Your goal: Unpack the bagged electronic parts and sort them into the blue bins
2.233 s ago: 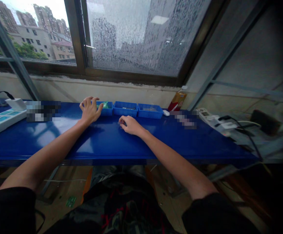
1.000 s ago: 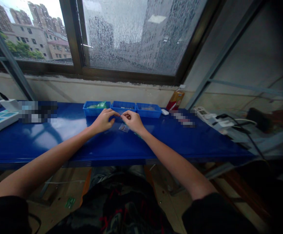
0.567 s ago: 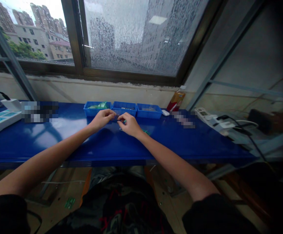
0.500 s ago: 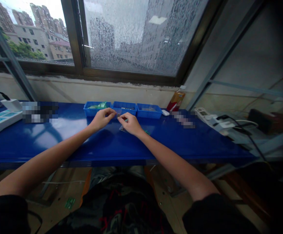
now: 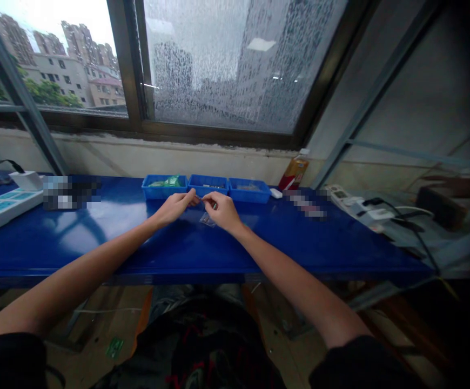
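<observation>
My left hand (image 5: pixel 180 206) and my right hand (image 5: pixel 221 209) meet over the blue table, fingertips pinched close together. Between them is a tiny pale edge of what looks like a small clear plastic bag (image 5: pixel 201 198), mostly hidden by the fingers. A bit of something teal (image 5: pixel 215 206) shows at my right fingers; its kind is not clear. Below my right hand, a second small clear bag (image 5: pixel 207 220) with small dark contents lies on the table. Just behind the hands stand three blue bins: the left bin (image 5: pixel 164 193) with green packets, the middle bin (image 5: pixel 196 189) with small parts, the right bin (image 5: pixel 250 195).
A drink bottle (image 5: pixel 294 172) stands at the back right, near a small white case (image 5: pixel 275 193). White power strips lie at the left (image 5: pixel 6 208) and right (image 5: pixel 350 204) of the blue table (image 5: pixel 146 254). Metal posts and a window border the back.
Both hands have closed nearer to each other, hiding more of the small item between them. The bag on the table shows more from under my right hand. The view has shifted slightly.
</observation>
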### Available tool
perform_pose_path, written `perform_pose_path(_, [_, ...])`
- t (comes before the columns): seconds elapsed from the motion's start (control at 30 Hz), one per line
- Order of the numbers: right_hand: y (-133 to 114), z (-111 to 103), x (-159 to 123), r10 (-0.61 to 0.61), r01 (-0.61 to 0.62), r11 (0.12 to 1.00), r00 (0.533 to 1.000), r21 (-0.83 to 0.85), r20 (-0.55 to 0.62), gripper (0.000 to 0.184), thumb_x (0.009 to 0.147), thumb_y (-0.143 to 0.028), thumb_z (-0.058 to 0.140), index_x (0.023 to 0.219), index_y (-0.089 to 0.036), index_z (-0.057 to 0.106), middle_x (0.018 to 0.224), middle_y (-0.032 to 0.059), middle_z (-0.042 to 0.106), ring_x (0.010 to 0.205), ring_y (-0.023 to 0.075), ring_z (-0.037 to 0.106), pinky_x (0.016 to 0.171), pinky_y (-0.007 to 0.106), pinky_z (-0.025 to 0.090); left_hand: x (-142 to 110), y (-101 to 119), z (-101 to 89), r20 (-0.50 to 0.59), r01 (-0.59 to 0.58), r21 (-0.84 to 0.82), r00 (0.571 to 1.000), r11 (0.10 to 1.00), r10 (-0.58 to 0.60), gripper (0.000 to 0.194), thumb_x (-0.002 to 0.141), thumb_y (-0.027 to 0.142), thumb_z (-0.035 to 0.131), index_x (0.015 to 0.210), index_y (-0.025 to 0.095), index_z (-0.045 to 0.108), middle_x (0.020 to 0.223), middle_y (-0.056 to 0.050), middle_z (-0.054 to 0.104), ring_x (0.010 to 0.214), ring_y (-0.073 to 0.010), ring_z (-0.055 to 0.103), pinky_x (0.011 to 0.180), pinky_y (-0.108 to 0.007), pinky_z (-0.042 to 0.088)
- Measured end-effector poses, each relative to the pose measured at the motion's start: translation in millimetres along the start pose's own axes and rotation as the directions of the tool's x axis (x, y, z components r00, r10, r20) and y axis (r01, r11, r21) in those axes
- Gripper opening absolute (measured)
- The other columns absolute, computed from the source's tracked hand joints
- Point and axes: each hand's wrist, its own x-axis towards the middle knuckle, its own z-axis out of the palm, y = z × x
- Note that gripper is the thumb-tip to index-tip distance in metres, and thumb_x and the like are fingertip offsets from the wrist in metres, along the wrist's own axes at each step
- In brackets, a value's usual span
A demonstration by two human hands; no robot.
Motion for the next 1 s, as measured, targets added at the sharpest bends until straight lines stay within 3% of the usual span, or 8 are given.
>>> perform_pose_path(0.17, [-7.3, -2.4, -3.4, -0.144, 0.155, 0.975, 0.987, -0.161, 0.075, 0.019, 0.082, -0.016, 0.048, 0.087, -0.019, 0.066, 0.082, 0.0044, 0.059, 0.076, 0.0141, 0.056, 0.07, 0.025, 0.043, 2.4, -7.0, 0.2, -0.001, 0.18, -0.186, 0.983, 0.966, -0.184, 0.033, 0.08, 0.044, 0.05, 0.079, 0.013, 0.061, 0.077, -0.006, 0.064, 0.068, -0.015, 0.055, 0.058, -0.025, 0.038])
perform_pose_path(0.33, [-4.0, 1.0, -0.4, 0.017, -0.016, 1.0, 0.998, -0.026, 0.055, 0.018, 0.081, -0.023, 0.051, 0.078, -0.016, 0.067, 0.078, 0.0044, 0.058, 0.074, 0.0143, 0.056, 0.07, 0.026, 0.043, 2.6, -11.0, 1.3, -0.19, -0.136, -0.011, 0.973, 0.991, 0.132, 0.015, 0.077, 0.026, 0.056, 0.087, 0.015, 0.055, 0.074, -0.002, 0.059, 0.067, -0.0127, 0.054, 0.061, -0.025, 0.041])
perform_pose_path(0.43, [0.2, 0.9, 3.6, 0.21, -0.224, 0.961, 0.972, 0.16, 0.102, 0.039, 0.087, -0.04, 0.042, 0.068, -0.015, 0.065, 0.066, 0.0032, 0.059, 0.064, 0.0135, 0.055, 0.063, 0.026, 0.041, -0.2, -8.1, 1.7, -0.142, -0.328, 0.232, 0.92, 0.916, 0.365, 0.007, 0.078, 0.019, 0.055, 0.084, 0.016, 0.057, 0.078, -0.002, 0.058, 0.071, -0.0132, 0.053, 0.062, -0.024, 0.042])
perform_pose_path(0.57, [2.9, 0.3, 5.4, 0.274, -0.299, 0.907, 0.954, 0.296, 0.123, 0.034, 0.082, -0.038, 0.047, 0.059, -0.015, 0.058, 0.056, 0.0001, 0.055, 0.055, 0.0117, 0.051, 0.054, 0.024, 0.037, -3.5, -6.1, 3.3, -0.065, -0.407, 0.287, 0.895, 0.867, 0.441, 0.013, 0.077, 0.012, 0.052, 0.084, 0.017, 0.062, 0.088, -0.005, 0.055, 0.08, -0.0145, 0.054, 0.066, -0.025, 0.044])
perform_pose_path(0.67, [3.2, 0.0, 3.8, 0.211, -0.21, 0.955, 0.977, 0.209, 0.018, 0.019, 0.077, -0.028, 0.052, 0.065, -0.015, 0.06, 0.059, -0.0007, 0.056, 0.055, 0.0109, 0.049, 0.054, 0.023, 0.037, -4.4, -5.5, 5.0, -0.04, -0.339, 0.249, 0.932, 0.907, 0.36, 0.019, 0.075, 0.024, 0.06, 0.092, 0.017, 0.064, 0.099, -0.008, 0.051, 0.093, -0.0191, 0.052, 0.071, -0.029, 0.045])
perform_pose_path(0.8, [1.4, -2.2, 1.0, 0.022, -0.022, 1.0, 1.0, 0.016, -0.022, 0.012, 0.077, -0.02, 0.052, 0.076, -0.017, 0.063, 0.067, 0.0006, 0.058, 0.059, 0.0115, 0.05, 0.058, 0.023, 0.039, -2.4, -3.3, 6.7, -0.055, -0.035, -0.092, 0.998, 0.995, 0.03, 0.04, 0.083, 0.049, 0.046, 0.093, 0.016, 0.065, 0.103, -0.009, 0.054, 0.097, -0.0218, 0.05, 0.073, -0.033, 0.045])
perform_pose_path(0.9, [-1.0, -3.6, -0.6, -0.067, 0.068, 0.995, 0.998, -0.067, 0.015, 0.013, 0.08, -0.018, 0.051, 0.079, -0.018, 0.064, 0.07, 0.0012, 0.058, 0.061, 0.0119, 0.051, 0.061, 0.024, 0.04, 0.9, -4.7, 6.3, -0.015, 0.18, -0.389, 0.979, 0.904, -0.202, 0.046, 0.083, 0.055, 0.04, 0.085, 0.014, 0.064, 0.096, -0.008, 0.058, 0.085, -0.0182, 0.052, 0.065, -0.028, 0.043])
perform_pose_path(1.0, [-1.3, -3.3, -0.9, -0.082, 0.087, 0.992, 0.995, -0.092, 0.056, 0.017, 0.08, -0.014, 0.05, 0.083, -0.019, 0.065, 0.074, 0.0018, 0.058, 0.064, 0.0122, 0.052, 0.064, 0.024, 0.041, 3.9, -9.4, 4.8, 0.006, 0.225, -0.454, 0.968, 0.862, -0.249, 0.032, 0.074, 0.045, 0.059, 0.079, 0.014, 0.06, 0.075, -0.003, 0.057, 0.066, -0.0124, 0.05, 0.057, -0.023, 0.038])
